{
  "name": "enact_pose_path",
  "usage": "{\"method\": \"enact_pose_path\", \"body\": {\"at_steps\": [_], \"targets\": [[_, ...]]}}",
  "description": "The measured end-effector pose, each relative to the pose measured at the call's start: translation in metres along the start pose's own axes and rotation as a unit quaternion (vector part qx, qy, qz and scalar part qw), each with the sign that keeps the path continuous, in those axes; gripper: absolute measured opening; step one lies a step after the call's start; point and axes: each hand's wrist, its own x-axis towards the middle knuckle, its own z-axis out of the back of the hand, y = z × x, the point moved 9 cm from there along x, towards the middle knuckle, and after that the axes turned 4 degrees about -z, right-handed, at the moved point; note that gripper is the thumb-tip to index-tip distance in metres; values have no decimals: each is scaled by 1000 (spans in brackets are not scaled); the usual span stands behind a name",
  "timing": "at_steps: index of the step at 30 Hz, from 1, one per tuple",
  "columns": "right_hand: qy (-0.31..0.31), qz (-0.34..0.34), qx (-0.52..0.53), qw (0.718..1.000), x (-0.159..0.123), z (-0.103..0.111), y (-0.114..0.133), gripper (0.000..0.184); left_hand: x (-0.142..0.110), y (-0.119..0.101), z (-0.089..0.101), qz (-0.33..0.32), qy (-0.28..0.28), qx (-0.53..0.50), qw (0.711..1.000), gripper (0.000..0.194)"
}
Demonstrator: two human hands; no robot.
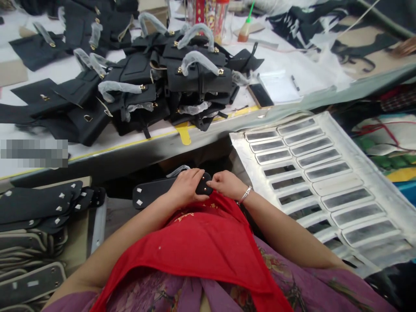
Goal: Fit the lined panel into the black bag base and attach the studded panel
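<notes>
A flat black oblong bag-base panel with small metal studs lies across my lap, over a red apron. My left hand is curled over its right part, fingers closed on it. My right hand, with a silver bracelet at the wrist, pinches the panel's right end, where a small gold stud shows. The two hands almost touch at that end.
A heap of black handbags with wrapped handles covers the white table ahead. Stacked studded panels lie at my left. A silver slotted sheet leans at my right. A phone, a pen and bottles sit further back.
</notes>
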Motion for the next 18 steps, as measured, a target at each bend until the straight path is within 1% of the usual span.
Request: {"method": "enact_pose_path", "body": {"at_steps": [5,11,15,18], "targets": [[-32,18,-45,998,-5,1,2,24,0,-4,-2,8,-13,0,1000,72],[-44,19,-71,996,-9,1,5,25,-4,-5,-1,5,-31,-3,1000,72],[-46,11,-47,998,-9,3,5,26,-4,-4,1,16,-35,-19,999,71],[-47,-11,-7,999,-9,1,-1,24,-3,1,1,25,-38,-46,998,72]]}}
